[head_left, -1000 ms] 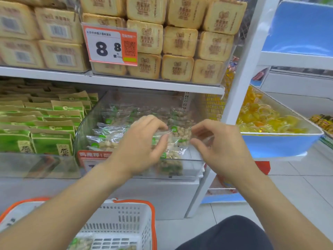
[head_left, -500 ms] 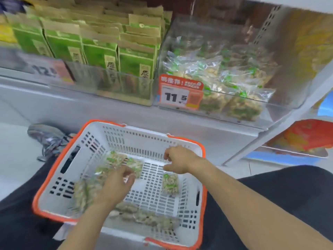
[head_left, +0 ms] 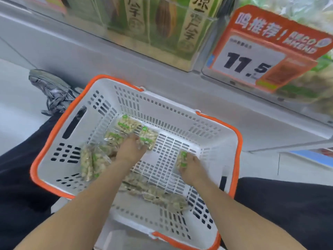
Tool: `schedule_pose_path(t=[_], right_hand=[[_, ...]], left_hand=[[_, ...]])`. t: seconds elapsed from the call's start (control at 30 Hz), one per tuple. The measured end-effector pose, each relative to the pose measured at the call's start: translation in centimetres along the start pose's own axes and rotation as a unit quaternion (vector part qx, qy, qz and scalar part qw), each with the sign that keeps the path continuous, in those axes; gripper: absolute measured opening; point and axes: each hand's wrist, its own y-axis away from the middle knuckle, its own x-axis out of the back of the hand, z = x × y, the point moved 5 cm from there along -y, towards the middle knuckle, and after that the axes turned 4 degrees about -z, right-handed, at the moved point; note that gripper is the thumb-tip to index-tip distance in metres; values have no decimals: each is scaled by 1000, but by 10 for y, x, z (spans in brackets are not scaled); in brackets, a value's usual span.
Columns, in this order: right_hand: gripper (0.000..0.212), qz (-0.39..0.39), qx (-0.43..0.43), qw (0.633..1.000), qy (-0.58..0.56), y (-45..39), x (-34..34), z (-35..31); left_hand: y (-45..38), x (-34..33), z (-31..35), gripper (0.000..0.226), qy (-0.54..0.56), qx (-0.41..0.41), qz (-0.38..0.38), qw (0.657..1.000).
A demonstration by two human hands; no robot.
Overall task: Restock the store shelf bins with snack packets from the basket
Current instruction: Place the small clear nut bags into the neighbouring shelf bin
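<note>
A white basket with an orange rim (head_left: 54,130) sits between my knees below the shelf. Several clear snack packets with green labels lie in it: a heap at the left (head_left: 90,163) and a row along the near side (head_left: 162,195). My left hand (head_left: 131,150) reaches into the far part of the basket, its fingers curled down on a packet (head_left: 146,138). My right hand (head_left: 191,168) is at the right side, fingers closed on a single packet (head_left: 182,158). The clear shelf bin (head_left: 306,91) holding the same packets is at the upper right, blurred.
An orange price tag reading 11.5 (head_left: 252,62) hangs on the bin's front. Green and tan boxes (head_left: 162,24) fill the neighbouring bin to its left. A grey shoe (head_left: 52,91) lies on the floor left of the basket. My dark trouser legs (head_left: 288,204) flank the basket.
My view dropped from the shelf bin to the basket. Both hands left the bin and went down into the basket; the right hand has now come down onto the lone packet.
</note>
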Motion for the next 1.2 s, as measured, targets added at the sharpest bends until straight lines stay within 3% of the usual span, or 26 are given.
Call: schedule_pose_path(t=[0.2, 0.27, 0.37, 0.47, 0.6, 0.67, 0.73, 0.83, 0.97, 1.07, 1.2], right_hand=[[43, 44, -37, 993, -102, -14, -9, 2], [51, 55, -52, 992, -98, -19, -12, 2], [52, 49, -69, 991, -107, -24, -18, -1], [43, 64, -68, 989, -118, -22, -17, -2], [92, -4, -104, 976, -189, -16, -17, 2], [103, -60, -110, 967, -222, -13, -14, -3], [92, -93, -96, 970, -201, -9, -7, -7], [82, -90, -66, 975, -190, -3, 17, -20], [68, -103, 5, 991, -89, 27, 71, -51], [64, -119, 57, 991, 17, 65, 122, -76], [60, -89, 129, 976, 150, 123, 182, -98]], left_hand=[[-24, -18, 3, 66, -33, 113, 43, 992], [-28, -23, 2, 72, -77, 129, 40, 988], [-34, -32, -5, 52, -105, 124, 20, 986], [-37, -38, -9, 38, -56, 104, 15, 993], [-28, -49, -9, 50, 33, 47, -40, 998], [-20, -53, -12, 43, 73, 67, -82, 992], [-12, -53, -14, 34, 94, 80, -115, 986], [-1, -43, -10, 48, 129, 83, -149, 977], [22, -11, 14, 27, 95, -11, -134, 986], [49, 13, 37, 45, 96, -66, -126, 985], [89, 29, 73, 39, 150, -119, -139, 972]])
